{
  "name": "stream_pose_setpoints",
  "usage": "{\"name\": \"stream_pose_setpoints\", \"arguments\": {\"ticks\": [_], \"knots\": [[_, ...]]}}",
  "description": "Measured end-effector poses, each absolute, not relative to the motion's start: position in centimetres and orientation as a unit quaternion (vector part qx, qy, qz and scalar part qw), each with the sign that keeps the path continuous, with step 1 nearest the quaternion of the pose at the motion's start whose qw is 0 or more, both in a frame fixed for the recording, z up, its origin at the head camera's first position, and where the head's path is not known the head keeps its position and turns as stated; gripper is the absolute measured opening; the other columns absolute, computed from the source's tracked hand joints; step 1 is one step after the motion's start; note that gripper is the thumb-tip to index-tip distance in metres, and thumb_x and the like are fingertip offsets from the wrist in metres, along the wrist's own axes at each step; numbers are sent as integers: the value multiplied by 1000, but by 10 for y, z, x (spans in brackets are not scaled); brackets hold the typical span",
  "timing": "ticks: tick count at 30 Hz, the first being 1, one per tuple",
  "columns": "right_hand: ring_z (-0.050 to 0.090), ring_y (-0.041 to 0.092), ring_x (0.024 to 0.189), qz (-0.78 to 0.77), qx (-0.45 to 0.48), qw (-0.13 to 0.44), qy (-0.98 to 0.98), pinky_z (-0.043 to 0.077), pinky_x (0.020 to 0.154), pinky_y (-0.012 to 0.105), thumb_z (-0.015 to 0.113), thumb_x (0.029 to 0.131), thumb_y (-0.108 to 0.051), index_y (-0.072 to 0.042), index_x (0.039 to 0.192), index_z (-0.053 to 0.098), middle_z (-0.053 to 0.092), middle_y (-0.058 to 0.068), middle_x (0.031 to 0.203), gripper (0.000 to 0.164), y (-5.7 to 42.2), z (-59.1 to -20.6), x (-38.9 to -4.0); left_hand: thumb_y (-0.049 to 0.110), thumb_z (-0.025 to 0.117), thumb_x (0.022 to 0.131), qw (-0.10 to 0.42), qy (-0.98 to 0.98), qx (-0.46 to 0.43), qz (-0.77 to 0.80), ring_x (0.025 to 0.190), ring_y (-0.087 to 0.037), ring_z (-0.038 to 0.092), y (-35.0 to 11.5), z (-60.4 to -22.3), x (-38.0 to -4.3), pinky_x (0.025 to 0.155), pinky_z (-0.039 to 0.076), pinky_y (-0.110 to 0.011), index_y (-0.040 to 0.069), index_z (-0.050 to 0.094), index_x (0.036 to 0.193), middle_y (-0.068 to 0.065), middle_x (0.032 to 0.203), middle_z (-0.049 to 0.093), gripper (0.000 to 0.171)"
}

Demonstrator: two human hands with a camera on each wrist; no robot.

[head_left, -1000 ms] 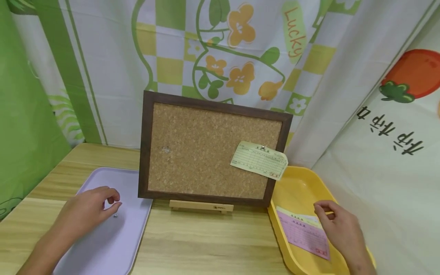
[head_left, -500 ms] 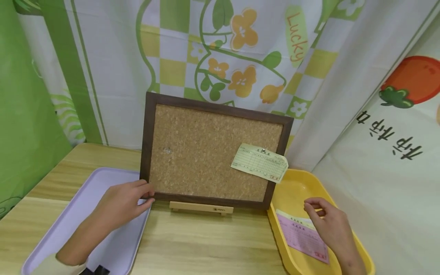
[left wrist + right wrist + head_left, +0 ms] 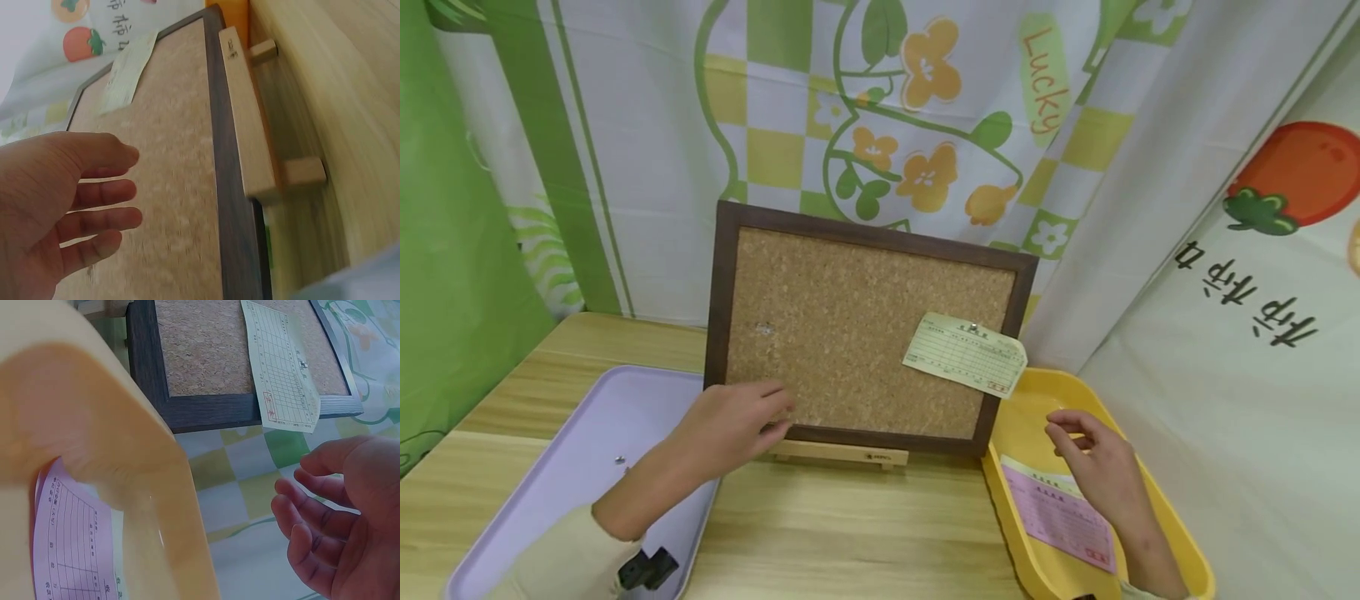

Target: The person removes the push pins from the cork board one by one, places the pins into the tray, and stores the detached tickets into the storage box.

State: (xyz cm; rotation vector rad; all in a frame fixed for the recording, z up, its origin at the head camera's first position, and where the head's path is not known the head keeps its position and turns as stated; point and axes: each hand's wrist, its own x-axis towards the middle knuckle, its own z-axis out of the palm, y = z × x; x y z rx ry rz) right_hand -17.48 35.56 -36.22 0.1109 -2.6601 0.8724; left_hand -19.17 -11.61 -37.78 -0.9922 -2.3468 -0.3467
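In the head view my left hand (image 3: 730,427) is in front of the lower left of the framed cork board (image 3: 850,333). Its fingers look relaxed in the left wrist view, with nothing visible between them. My right hand (image 3: 1101,462) hovers over the yellow tray (image 3: 1183,542), loosely curled and holding nothing. A pale green receipt slip (image 3: 964,354) hangs from the board's right side by a small clear pushpin (image 3: 974,327). Another small clear or silvery pin (image 3: 765,328) shows at the board's left. Pink slips (image 3: 1063,517) lie in the yellow tray, partly over a pale green one.
A lilac tray (image 3: 625,400) lies at the left with a small shiny pin (image 3: 620,460) in it. The board leans on a small wooden stand (image 3: 838,452) on the wood-grain table (image 3: 850,533). A printed curtain (image 3: 647,150) hangs behind.
My left hand has moved from above the lilac tray rightward, past the board's lower left corner, to in front of the cork. My right hand has drifted slightly left and up.
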Motion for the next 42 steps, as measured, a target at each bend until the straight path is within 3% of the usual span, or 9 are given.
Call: {"name": "stream_pose_setpoints", "arguments": {"ticks": [4, 7, 15, 27, 36, 42], "knots": [[70, 18, 79, 321, 33, 169, -931, 52, 61, 26, 66, 103, -32, -7, 120, 71, 72, 12, 109, 31, 353, -362, -180, 7, 84, 82, 321, -851, -396, -129, 57, -5, 53, -99, -376, -200, 45, 39, -19, 10, 71, 93, 3, 83, 62, 16], [69, 18, 79, 325, 30, 169, -930, 52, 61, 27, 65, 103, -31, -7, 121, 70, 72, 12, 109, 30, 353, -363, -183, 8, 83, 84, 341, -839, -407, -121, 62, -9, 60, -86, -376, -206, 49, 46, -21, 10, 72, 94, 1, 86, 64, 15], [69, 26, 81, 335, 24, 159, -928, 53, 60, 28, 65, 104, -28, -5, 121, 70, 71, 14, 107, 29, 351, -363, -191, 10, 81, 87, 360, -822, -423, -121, 71, -13, 66, -53, -374, -218, 55, 53, -25, 9, 74, 97, -1, 91, 68, 12], [70, 29, 84, 338, 33, 157, -927, 53, 63, 27, 62, 104, -35, -4, 127, 67, 71, 16, 108, 39, 340, -359, -204, 10, 79, 91, 392, -801, -426, -154, 74, -12, 67, -2, -373, -236, 55, 52, -23, 8, 76, 101, -2, 93, 68, 10], [69, 25, 85, 387, 26, 154, -909, 54, 62, 30, 62, 105, -35, -4, 127, 67, 71, 18, 112, 39, 339, -357, -219, 8, 71, 94, 407, -792, -412, -194, 64, -7, 57, 29, -368, -251, 47, 39, -19, 10, 75, 97, 0, 88, 66, 5], [67, 25, 88, 400, 21, 151, -904, 54, 63, 32, 61, 106, -32, -3, 126, 67, 69, 19, 115, 35, 339, -357, -228, 8, 73, 93, 414, -792, -411, -183, 69, -8, 63, 43, -361, -260, 47, 41, -20, 10, 76, 100, 0, 93, 68, 8]]}}
